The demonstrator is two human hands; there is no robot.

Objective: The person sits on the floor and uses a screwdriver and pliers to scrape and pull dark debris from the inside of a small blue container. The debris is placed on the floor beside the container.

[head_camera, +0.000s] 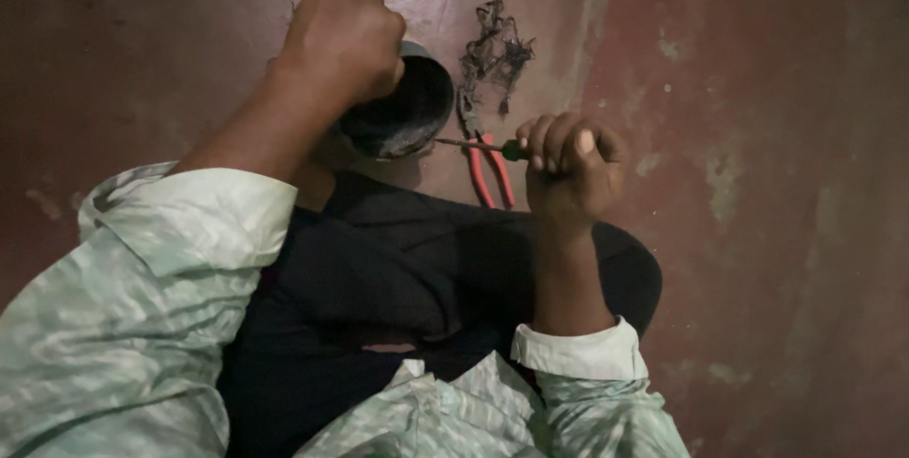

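My left hand [341,41] is closed over the top rim of a dark round metal part [402,112], holding it on the floor in front of my knee. My right hand [573,160] grips a green-handled screwdriver [478,145]. The screwdriver's thin shaft points left, and its tip touches the edge of the round part. Under the shaft, red-handled pliers [488,169] lie on the floor between my hands.
A tangle of dark wire scraps [494,51] lies on the reddish, worn concrete floor [757,136] just beyond the pliers. My bent leg in dark trousers [398,278] fills the lower middle, and pale patterned sleeves cover my arms.
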